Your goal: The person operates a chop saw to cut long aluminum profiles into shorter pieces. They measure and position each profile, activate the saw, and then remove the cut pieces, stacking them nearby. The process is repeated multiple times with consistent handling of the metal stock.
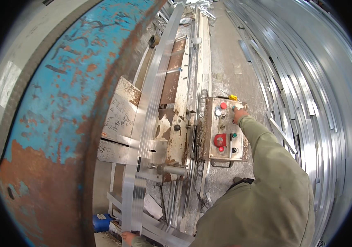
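At the lower edge, my left hand [129,237] is closed on the near end of a row of long silver aluminium profiles [133,201]. These lie side by side across the machine's metal bed plate [120,96] and run far ahead. A dark gap crosses them beside a metal cylinder [172,170]. My right hand [239,115] rests at the top right of a worn control box [213,144], its fingers curled, one fingertip at a green push button [234,108]. A red tape measure [219,140] lies on that panel among several buttons and knobs.
A big blue, rusted machine cover [73,82] fills the left side close by. Stacked aluminium lengths [299,94] line the right. Metal rails [196,61] run ahead beside the profiles. Offcuts lie about the floor [242,57]. A blue container [102,222] stands at lower left.
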Motion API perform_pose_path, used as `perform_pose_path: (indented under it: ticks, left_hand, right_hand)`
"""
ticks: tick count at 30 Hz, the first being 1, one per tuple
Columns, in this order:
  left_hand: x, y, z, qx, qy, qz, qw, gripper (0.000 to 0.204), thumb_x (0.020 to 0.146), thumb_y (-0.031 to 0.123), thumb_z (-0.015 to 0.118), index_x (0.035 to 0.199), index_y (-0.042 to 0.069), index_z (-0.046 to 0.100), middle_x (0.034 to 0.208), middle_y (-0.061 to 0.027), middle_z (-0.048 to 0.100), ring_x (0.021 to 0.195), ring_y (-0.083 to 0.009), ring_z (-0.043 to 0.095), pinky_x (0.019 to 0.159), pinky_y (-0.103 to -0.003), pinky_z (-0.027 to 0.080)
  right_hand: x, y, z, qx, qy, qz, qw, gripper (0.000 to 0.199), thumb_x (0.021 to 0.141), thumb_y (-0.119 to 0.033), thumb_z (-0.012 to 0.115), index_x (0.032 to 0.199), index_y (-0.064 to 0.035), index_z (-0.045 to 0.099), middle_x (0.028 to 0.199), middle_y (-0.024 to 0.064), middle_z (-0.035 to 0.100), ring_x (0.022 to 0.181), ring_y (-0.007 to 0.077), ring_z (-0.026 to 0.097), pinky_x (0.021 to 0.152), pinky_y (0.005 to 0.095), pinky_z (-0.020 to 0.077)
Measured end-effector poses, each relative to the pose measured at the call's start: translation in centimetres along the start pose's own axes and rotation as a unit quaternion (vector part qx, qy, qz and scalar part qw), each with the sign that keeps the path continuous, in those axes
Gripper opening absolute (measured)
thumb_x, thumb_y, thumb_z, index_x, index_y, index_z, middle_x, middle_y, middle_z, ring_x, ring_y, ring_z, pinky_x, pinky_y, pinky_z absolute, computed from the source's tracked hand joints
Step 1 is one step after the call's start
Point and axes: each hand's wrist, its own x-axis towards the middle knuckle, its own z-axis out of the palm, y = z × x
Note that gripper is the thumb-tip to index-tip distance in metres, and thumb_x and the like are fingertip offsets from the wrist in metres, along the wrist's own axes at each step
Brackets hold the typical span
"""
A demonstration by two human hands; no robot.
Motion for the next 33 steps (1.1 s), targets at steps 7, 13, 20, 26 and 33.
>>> perform_pose_path:
  ticks: [7,13,20,26,33]
  left_hand:
    - [1.1,4.1,-2.2,-0.003,-0.02,-0.007,1.0,0.088,0.077,0.034,0.093,0.147,-0.001,0.054,0.146,-0.0227,0.064,0.135,-0.0367,0.062,0.108,-0.048,0.057]
    - [1.8,5.0,-3.6,-0.018,-0.025,0.009,0.999,0.069,0.082,0.028,0.088,0.141,0.001,0.062,0.14,-0.0213,0.068,0.129,-0.0367,0.066,0.105,-0.048,0.057]
    - [-0.9,-0.1,-1.8,-0.111,-0.03,0.014,0.993,0.048,0.088,0.02,0.082,0.133,0.005,0.072,0.134,-0.0198,0.073,0.123,-0.0366,0.07,0.102,-0.049,0.058]
    - [-2.8,-0.3,-0.3,-0.095,0.125,-0.082,0.984,0.036,0.103,0.021,0.056,0.131,0.002,0.07,0.139,-0.0191,0.07,0.124,-0.0384,0.07,0.106,-0.056,0.054]
    - [-4.5,1.1,-3.5,-0.097,0.054,-0.098,0.989,0.054,0.11,0.021,0.048,0.161,0.003,0.049,0.17,-0.021,0.044,0.155,-0.0414,0.043,0.123,-0.066,0.035]
  right_hand:
    - [0.5,-0.5,-0.8,-0.047,-0.024,-0.002,0.999,0.076,0.09,-0.022,0.079,0.159,-0.0085,0.049,0.144,0.0285,0.066,0.131,0.0453,0.068,0.111,0.0536,0.0558]
    - [1.2,0.5,0.7,-0.029,0.006,-0.024,0.999,0.082,0.088,-0.027,0.081,0.16,-0.0095,0.046,0.147,0.0295,0.062,0.13,0.0501,0.066,0.113,0.0522,0.0543]
    - [8.4,4.5,5.6,-0.117,-0.001,-0.14,0.983,0.077,0.087,-0.035,0.078,0.158,-0.0181,0.052,0.137,0.0194,0.072,0.12,0.0406,0.073,0.1,0.0491,0.0618]
    - [11.6,6.0,5.6,0.125,-0.126,-0.223,0.959,0.065,0.095,-0.034,0.076,0.15,-0.0039,0.059,0.124,0.017,0.076,0.101,0.0295,0.075,0.084,0.0449,0.0622]
    - [9.8,3.6,4.3,0.058,-0.108,-0.217,0.969,0.068,0.095,-0.001,0.063,0.161,0.0001,0.047,0.146,0.0214,0.067,0.127,0.0338,0.068,0.104,0.0451,0.0575]
